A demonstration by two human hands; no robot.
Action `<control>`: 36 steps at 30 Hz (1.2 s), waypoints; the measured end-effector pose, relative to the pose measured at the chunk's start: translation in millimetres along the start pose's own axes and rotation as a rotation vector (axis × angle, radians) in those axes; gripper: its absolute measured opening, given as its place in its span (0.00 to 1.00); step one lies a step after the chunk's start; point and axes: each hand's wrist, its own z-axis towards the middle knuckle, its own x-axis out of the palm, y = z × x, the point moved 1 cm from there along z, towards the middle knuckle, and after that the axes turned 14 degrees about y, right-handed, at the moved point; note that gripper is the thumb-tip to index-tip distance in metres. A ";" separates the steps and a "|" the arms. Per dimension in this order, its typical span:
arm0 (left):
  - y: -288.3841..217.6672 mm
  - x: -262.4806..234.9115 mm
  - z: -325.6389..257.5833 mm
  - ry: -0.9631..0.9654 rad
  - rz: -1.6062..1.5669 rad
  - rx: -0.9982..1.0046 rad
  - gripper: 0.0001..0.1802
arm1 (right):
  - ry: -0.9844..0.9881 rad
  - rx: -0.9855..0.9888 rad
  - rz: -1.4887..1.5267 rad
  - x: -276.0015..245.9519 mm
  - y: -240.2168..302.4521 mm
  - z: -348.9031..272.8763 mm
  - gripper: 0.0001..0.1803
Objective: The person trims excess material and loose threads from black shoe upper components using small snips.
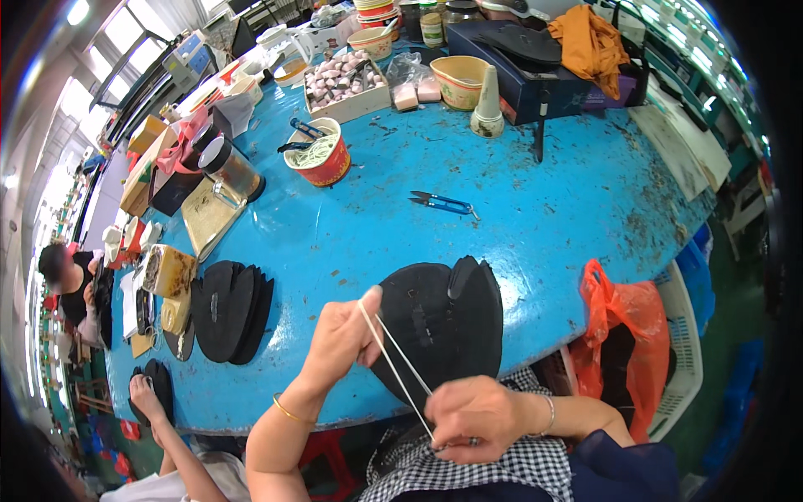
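A white rubber band [398, 356] is stretched in a long loop between my two hands, over the table's front edge. My left hand [345, 335] is closed, with the loop's upper end round its thumb and fingers. Lower and to the right, my right hand [475, 418] grips the other end in curled fingers. Right behind the hands lies a stack of black flat rounded pieces [443, 322], notched at its far edge. A similar black stack [226, 311] rests to the left. Beyond, a red-and-yellow tub [322, 167] holds pale strands and blue-handled thread snips.
Another pair of blue snips [442, 202] lies on the blue table [535, 184]. An orange plastic bag [627, 322] hangs at the right edge by a white basket [686, 351]. A box of pink-grey blocks [347, 84] stands far off. At left, a co-worker's hand [146, 397] touches black pieces.
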 end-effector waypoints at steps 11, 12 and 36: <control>1.7 20.7 22.8 -0.081 -0.057 0.481 0.43 | -0.195 0.635 0.448 13.2 -10.3 -12.1 0.14; 10.4 11.7 32.8 -0.209 0.408 0.432 0.48 | -0.257 0.673 0.419 15.0 -19.1 -12.6 0.14; -51.9 40.9 -63.3 0.260 0.649 0.362 0.32 | -0.744 0.399 0.785 -50.1 20.1 -72.7 0.15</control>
